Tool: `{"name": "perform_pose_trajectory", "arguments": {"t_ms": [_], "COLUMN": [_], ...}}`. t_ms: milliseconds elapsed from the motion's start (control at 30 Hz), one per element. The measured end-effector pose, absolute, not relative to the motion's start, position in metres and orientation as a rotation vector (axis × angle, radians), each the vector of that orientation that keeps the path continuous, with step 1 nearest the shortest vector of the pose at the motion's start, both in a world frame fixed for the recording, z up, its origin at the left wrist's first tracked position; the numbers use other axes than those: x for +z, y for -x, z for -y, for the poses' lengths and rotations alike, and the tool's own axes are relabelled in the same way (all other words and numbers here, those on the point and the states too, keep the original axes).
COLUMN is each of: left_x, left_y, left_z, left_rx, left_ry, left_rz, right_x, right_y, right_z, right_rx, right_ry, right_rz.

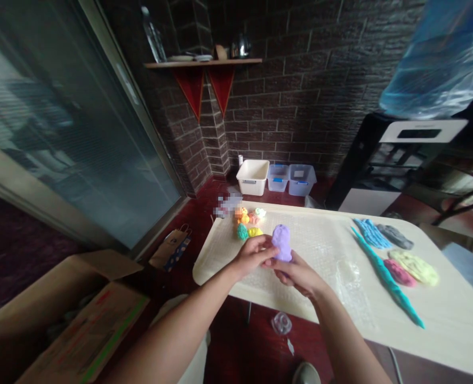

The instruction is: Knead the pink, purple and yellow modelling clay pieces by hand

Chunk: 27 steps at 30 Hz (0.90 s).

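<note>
A lump of purple modelling clay (281, 240) is held upright over the near part of the table, rounded at the top and slightly narrower in the middle. My left hand (256, 250) grips its left side, fingers behind it and thumb in front. From below and the right, my right hand (296, 272) closes on its lower end. Beyond my left hand lie small clay lumps: green (242, 231), yellow (255, 232), orange (242, 214) and white (260, 213). The fingers behind the purple clay are partly hidden.
On the table's (320, 298) right lie a long teal clay roll (388, 277), blue clay strands (372, 233), grey (396, 237), pink (399, 272) and pale yellow clay (418, 268). Clear plastic wrap (350, 282) lies nearer. Bins (253, 178) stand behind; a cardboard box (88, 325) is at left.
</note>
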<state>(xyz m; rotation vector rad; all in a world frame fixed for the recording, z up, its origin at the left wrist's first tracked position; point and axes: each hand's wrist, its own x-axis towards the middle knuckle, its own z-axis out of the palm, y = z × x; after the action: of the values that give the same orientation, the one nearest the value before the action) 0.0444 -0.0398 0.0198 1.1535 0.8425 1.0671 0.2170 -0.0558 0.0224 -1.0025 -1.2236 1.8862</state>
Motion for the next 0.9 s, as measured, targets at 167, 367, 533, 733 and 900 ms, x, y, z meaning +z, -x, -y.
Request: {"name": "perform_pose_trajectory", "arguments": {"t_ms": [167,367,533,733,900], "left_x": [0.02,0.024,0.026,0.029,0.027], "left_y": [-0.043,-0.034,-0.032,-0.031,-0.036], "left_z": [0.035,0.028,0.029,0.028,0.028], "left_rx": [1.105,1.147,1.124,1.283,1.328], "left_ry": [-1.133,-1.125,-1.13,-1.053,-1.091], "left_rz": [-0.831,-0.798,-0.822,-0.865,-0.822], "right_x": [0.015,0.02,0.018,0.014,0.006], "right_y": [-0.217,-0.216,-0.212,-0.216,-0.223], "right_z": [0.051,0.046,0.044,0.04,0.042], "right_rx": [1.766,1.593,1.351,1.022,0.46], "right_ry": [1.005,0.947,1.033,1.099,1.175], "right_rz": [1.418,1.32,1.36,1.426,1.537]}}
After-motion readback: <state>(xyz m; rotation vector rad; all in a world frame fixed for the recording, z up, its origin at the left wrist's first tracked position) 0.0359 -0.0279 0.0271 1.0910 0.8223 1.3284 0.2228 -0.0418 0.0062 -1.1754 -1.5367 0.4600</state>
